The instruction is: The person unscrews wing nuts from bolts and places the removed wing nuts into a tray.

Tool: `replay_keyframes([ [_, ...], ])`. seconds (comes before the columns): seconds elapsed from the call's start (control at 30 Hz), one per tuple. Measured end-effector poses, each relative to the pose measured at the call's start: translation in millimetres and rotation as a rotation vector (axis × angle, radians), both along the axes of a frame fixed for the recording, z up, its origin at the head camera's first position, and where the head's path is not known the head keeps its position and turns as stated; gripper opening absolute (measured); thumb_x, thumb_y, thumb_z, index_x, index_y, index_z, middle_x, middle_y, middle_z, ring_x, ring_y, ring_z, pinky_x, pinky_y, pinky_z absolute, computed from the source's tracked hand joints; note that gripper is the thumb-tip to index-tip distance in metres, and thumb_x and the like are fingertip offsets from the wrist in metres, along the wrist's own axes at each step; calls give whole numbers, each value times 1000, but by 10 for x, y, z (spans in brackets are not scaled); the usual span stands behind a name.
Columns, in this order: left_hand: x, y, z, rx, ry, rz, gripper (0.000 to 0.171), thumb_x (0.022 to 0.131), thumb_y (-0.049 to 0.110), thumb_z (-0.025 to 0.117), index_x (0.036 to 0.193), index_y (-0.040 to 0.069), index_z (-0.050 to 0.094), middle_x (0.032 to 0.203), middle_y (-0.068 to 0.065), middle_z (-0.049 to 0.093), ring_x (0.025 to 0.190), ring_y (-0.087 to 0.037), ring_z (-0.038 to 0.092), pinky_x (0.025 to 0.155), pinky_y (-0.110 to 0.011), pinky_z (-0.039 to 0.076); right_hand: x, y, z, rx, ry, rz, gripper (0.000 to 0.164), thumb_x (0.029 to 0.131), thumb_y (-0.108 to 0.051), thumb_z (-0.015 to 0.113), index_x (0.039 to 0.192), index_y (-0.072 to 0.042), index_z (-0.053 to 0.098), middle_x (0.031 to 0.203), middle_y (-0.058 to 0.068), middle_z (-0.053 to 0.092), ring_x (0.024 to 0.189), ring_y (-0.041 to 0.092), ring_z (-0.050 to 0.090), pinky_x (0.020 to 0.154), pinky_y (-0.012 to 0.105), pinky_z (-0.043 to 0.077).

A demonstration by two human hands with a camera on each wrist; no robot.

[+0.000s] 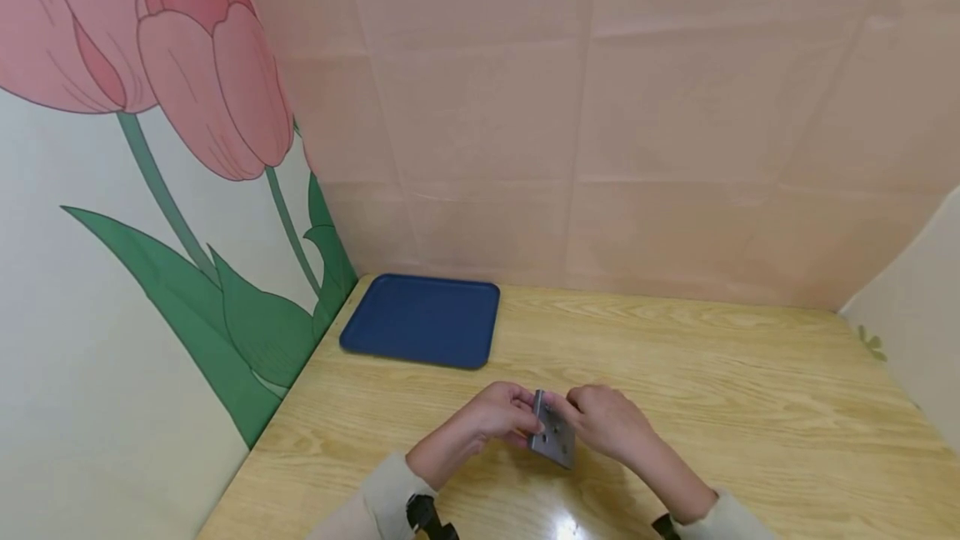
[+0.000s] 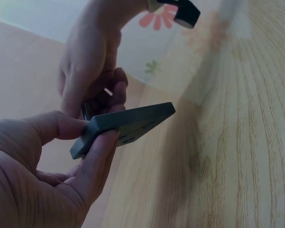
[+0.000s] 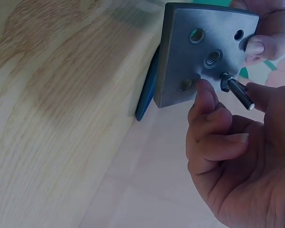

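Observation:
A thick grey metal plate (image 3: 199, 57) with several round holes is held up on a slant over the table. My left hand (image 1: 498, 417) pinches it by one edge, its thumb on one face and fingers on the other in the left wrist view. A threaded bolt (image 3: 241, 95) sticks out from the plate near one corner, with a dark hex part where it meets the face. My right hand (image 3: 247, 142) has its thumb against the bolt and its index fingertip right at the plate's face beside it. Its other fingers are curled.
A blue tray (image 1: 427, 319) lies on the wood-grain table (image 1: 712, 382) toward the back left. Pinkish sheeting (image 1: 600, 107) hangs behind the table. A wall with painted tulips (image 1: 217, 82) borders its left side, and a pale wall (image 1: 915, 315) its right.

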State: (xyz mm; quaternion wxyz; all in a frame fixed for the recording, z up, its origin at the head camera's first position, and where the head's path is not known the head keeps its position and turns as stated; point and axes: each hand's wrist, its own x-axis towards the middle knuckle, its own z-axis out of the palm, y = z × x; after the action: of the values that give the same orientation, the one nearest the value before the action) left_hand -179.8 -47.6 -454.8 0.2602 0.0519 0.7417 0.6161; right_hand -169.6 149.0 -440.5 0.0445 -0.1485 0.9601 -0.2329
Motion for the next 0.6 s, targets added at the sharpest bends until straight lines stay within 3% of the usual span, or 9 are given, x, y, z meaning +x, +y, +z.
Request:
replay_keyframes([
  [0.23, 7, -9, 7, 2, -2, -5, 25, 85, -3, 72, 109, -1, 66, 90, -9, 71, 80, -21, 71, 70, -38, 62, 4, -9, 6, -24, -10, 31, 48, 103, -49, 52, 65, -19, 56, 56, -7, 43, 51, 9, 38, 49, 25, 29],
  [0.37, 4, -12, -1, 8, -4, -1, 25, 85, -3, 72, 110, -1, 66, 90, -10, 71, 80, -22, 71, 70, -38, 62, 1, 2, 11, -39, 26, 71, 38, 100, -45, 60, 71, -20, 59, 61, -8, 47, 53, 8, 41, 49, 23, 32],
  [0.47, -4, -10, -9, 13, -8, 9, 26, 85, -4, 72, 110, -2, 66, 91, -10, 70, 80, -22, 71, 70, -38, 62, 1, 17, 12, 9, 127, 127, 27, 95, -40, 68, 80, -19, 65, 68, -10, 51, 57, 5, 45, 50, 22, 37],
  [0.6, -15, -13, -12, 13, -11, 9, 26, 85, -5, 71, 109, -2, 66, 91, -10, 70, 80, -22, 71, 69, -37, 62, 4, 41, -5, 132, 335, 244, 20, 91, -35, 75, 92, -15, 69, 76, -11, 54, 61, 0, 47, 50, 20, 40],
])
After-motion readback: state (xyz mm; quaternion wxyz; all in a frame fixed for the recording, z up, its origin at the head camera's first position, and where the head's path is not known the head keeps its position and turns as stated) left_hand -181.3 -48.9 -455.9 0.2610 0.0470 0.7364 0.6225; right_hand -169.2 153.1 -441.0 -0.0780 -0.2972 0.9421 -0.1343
